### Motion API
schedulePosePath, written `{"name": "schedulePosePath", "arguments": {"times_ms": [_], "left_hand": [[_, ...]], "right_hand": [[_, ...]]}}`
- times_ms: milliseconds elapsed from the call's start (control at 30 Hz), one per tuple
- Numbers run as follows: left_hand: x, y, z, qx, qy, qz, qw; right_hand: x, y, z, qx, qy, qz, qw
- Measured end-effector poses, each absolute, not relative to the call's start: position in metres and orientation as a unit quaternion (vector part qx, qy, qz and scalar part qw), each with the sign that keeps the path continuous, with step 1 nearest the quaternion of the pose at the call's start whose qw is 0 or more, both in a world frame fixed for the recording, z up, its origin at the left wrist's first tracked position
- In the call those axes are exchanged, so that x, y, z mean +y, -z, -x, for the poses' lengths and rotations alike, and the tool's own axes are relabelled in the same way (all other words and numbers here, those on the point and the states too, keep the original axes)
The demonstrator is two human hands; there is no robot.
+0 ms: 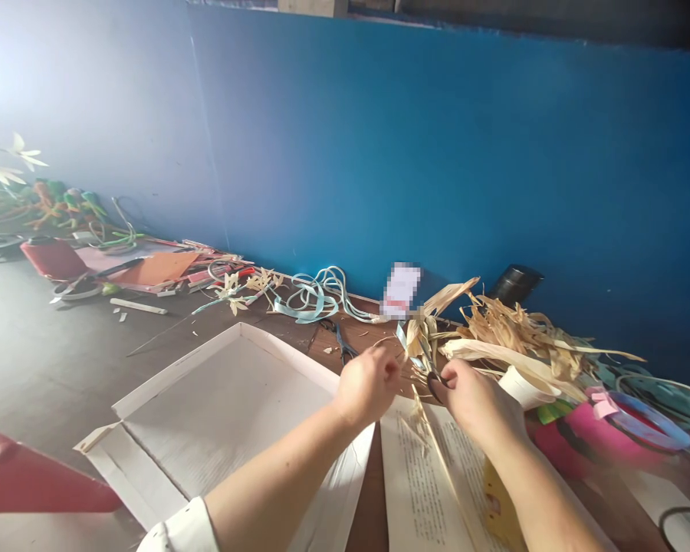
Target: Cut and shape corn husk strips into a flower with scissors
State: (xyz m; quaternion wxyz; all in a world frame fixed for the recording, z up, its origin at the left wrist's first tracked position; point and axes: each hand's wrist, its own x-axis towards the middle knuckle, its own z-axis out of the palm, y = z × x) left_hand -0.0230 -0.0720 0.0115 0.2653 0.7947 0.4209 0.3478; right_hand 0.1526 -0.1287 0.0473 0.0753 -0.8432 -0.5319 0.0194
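My left hand (366, 383) is closed, pinching thin dried straw strips (419, 341) over the table. My right hand (476, 399) grips scissors (431, 372) with dark handles, the blades pointing up into the same straw bundle. Both hands sit close together above an open printed book page (419, 483). A long straw strip (437, 452) hangs down across the page.
A flat white cardboard box lid (218, 414) lies left of my hands. A pile of dried husks (523, 333), a pink container (586, 441), blue ribbon (310, 299), pliers (343, 343), a black cylinder (514, 282) and craft clutter (149, 268) line the blue wall.
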Motion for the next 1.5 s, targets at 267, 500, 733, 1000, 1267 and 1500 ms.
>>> {"name": "schedulePosePath", "arguments": {"times_ms": [267,500,733,1000,1267,1500], "left_hand": [[-0.040,-0.019,0.042,0.478,-0.587,-0.556,0.342],[-0.010,-0.007,0.055,0.500,-0.640,-0.452,0.368],[-0.011,0.002,0.049,0.488,-0.600,-0.483,0.411],[-0.018,0.000,0.046,0.487,-0.563,-0.525,0.412],[-0.023,0.001,0.044,0.482,-0.534,-0.570,0.396],[-0.025,0.004,0.039,0.465,-0.515,-0.597,0.403]], "right_hand": [[-0.091,-0.033,-0.091,-0.580,-0.035,0.812,0.058],[-0.080,-0.012,-0.077,-0.592,-0.055,0.803,0.042],[-0.090,-0.033,-0.105,-0.609,-0.103,0.781,0.096],[-0.146,-0.061,-0.148,-0.587,-0.080,0.805,0.009],[-0.183,-0.019,-0.122,-0.617,-0.078,0.777,-0.098],[-0.184,-0.013,-0.122,-0.583,-0.071,0.805,-0.085]]}}
